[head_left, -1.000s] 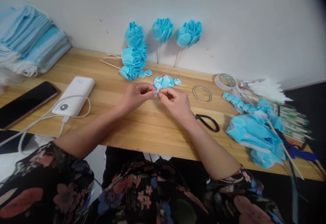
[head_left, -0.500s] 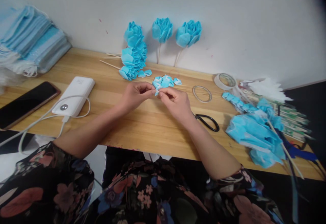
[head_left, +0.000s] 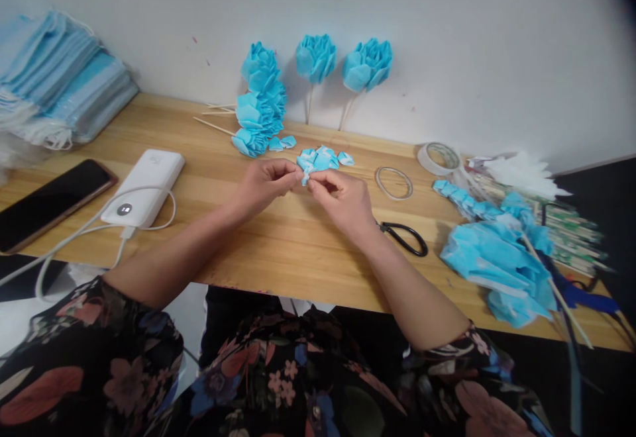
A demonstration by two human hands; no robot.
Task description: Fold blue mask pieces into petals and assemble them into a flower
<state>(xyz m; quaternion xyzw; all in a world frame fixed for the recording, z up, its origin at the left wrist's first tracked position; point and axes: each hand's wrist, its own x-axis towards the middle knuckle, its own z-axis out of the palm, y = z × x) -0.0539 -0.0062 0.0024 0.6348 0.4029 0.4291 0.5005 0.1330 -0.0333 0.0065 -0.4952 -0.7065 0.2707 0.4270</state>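
Between my fingertips is a small blue and white folded piece (head_left: 305, 177). My left hand (head_left: 268, 185) pinches its left side, and my right hand (head_left: 344, 200) pinches its right side. Just beyond the fingers lie several folded blue pieces (head_left: 325, 157) on the wooden table (head_left: 278, 251). Two more small blue pieces (head_left: 282, 143) lie to the left of these. Blue flowers on sticks (head_left: 261, 116) are heaped behind my left hand. Two upright blue flowers (head_left: 316, 58) on thin sticks stand against the wall.
On the left are a phone (head_left: 54, 202), a white power bank (head_left: 144, 189) with cable and stacked masks (head_left: 64, 79). To the right are a thin ring (head_left: 394, 183), black-handled scissors (head_left: 406, 238), a tape roll (head_left: 440, 158) and crumpled blue material (head_left: 501, 265).
Both hands keep nearly the same place and pinch. The small piece between the fingertips has shifted very slightly.
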